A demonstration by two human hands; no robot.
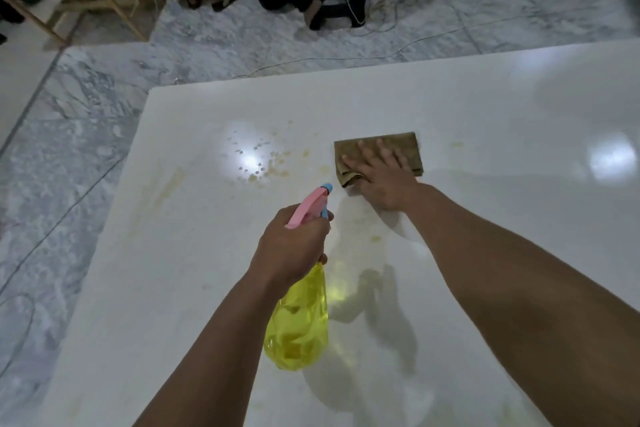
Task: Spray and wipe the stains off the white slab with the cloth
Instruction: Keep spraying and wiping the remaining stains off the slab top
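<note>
Single head view, looking forward and down, close over white slab (485, 107).

Dim overhead light is glaring off the white slab (450, 107); soft shadows are falling on it, edges are bending and blurring.

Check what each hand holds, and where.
Left hand grips the spray bottle at its neck. Right hand presses flat on the cloth, no grip.

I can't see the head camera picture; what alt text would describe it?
A right hand presses a brown cloth flat on a stained white slab, while the left hand grips a yellow spray bottle.
</note>
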